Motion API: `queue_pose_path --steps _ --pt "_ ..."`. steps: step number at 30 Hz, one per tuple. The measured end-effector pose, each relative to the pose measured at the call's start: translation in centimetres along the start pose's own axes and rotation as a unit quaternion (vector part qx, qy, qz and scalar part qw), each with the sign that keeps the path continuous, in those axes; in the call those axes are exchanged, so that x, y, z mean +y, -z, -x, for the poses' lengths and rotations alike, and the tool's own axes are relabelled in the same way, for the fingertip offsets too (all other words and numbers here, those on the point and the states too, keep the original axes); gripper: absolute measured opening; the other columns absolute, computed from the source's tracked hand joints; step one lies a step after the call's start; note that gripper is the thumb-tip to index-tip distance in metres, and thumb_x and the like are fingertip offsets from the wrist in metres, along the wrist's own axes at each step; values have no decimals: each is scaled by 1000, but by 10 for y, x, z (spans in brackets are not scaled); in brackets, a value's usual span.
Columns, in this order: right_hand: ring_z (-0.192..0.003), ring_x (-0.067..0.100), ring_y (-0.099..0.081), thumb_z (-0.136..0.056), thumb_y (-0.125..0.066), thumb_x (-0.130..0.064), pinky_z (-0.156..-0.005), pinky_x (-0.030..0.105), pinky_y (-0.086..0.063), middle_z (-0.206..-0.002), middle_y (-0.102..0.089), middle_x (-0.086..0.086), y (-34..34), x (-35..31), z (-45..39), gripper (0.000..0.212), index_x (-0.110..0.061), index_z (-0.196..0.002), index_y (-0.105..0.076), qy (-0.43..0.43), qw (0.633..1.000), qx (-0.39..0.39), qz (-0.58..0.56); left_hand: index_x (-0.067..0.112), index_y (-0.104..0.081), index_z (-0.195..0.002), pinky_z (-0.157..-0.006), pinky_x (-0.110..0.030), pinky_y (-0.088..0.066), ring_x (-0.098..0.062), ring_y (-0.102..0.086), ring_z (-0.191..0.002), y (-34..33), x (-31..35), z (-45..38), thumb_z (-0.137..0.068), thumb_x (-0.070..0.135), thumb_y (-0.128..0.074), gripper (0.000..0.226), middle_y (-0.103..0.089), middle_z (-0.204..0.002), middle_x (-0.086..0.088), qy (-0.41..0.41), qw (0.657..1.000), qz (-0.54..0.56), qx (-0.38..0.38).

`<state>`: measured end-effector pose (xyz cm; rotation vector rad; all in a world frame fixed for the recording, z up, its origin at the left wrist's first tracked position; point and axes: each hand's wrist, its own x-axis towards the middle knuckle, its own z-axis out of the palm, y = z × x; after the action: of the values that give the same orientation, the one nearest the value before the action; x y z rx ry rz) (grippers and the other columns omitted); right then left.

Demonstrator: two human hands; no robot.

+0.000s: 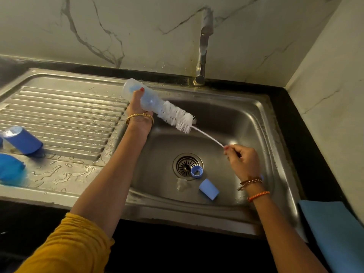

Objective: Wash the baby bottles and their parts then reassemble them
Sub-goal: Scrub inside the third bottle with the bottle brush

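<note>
My left hand (137, 104) grips a clear baby bottle (132, 89) held sideways above the left rim of the sink basin (226, 119). A white bottle brush (178, 117) sticks out of the bottle's mouth, most of its bristles outside. My right hand (243, 161) pinches the brush's twisted wire handle (208, 137) over the basin. Near the drain (187, 165) lie a blue screw ring (196, 172), a clear teat (182, 184) and a light blue cap (208, 189).
A tap (202, 50) stands behind the basin, with no water running. On the wet ribbed drainboard (69, 115) at the left lie a dark blue cap (22, 140) and a blue scrubber (10, 168). A blue cloth (332, 229) lies on the dark counter at the right.
</note>
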<state>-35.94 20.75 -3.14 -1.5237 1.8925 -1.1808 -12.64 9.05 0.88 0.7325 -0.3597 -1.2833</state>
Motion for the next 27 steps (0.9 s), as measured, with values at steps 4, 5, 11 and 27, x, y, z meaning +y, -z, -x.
queue_pose_path --steps 4,5,11,27 --pt "-29 -1 -25 -96 -45 -32 -31 12 -17 -34 -33 -12 8 -5 -6 39 -15 -62 -53 -272 925 -211 -162 6 -31 -136 -66 -29 -56 -24 -59 -90 1 0 6 -23 34 -87 129 -53 -105 -13 18 998 8 -62" --pt "-29 -1 -25 -96 -45 -32 -31 11 -17 -35 -33 -12 8 -2 -6 37 -14 -65 -55 -258 929 -216 -153 7 -32 -134 -65 -29 -55 -23 -58 -90 1 2 6 -18 39 -89 133 -53 -105 -13 18 998 0 -67" --pt "-59 3 -53 -78 -72 -14 -55 17 -44 -63 -59 -5 2 9 -2 12 -16 -71 -62 33 999 -36 -12 10 -39 -120 -70 -32 -54 -21 -57 -86 -3 12 1 -37 37 -69 92 -51 -102 -11 10 998 -11 -55" --pt "-48 0 -48 -84 -66 -19 -45 10 -37 -55 -53 -8 2 -2 1 10 -15 -76 -61 -96 974 -176 -104 8 -41 -123 -64 -30 -54 -17 -55 -81 -7 16 1 -44 36 -68 88 -50 -95 -8 0 992 -58 -111"
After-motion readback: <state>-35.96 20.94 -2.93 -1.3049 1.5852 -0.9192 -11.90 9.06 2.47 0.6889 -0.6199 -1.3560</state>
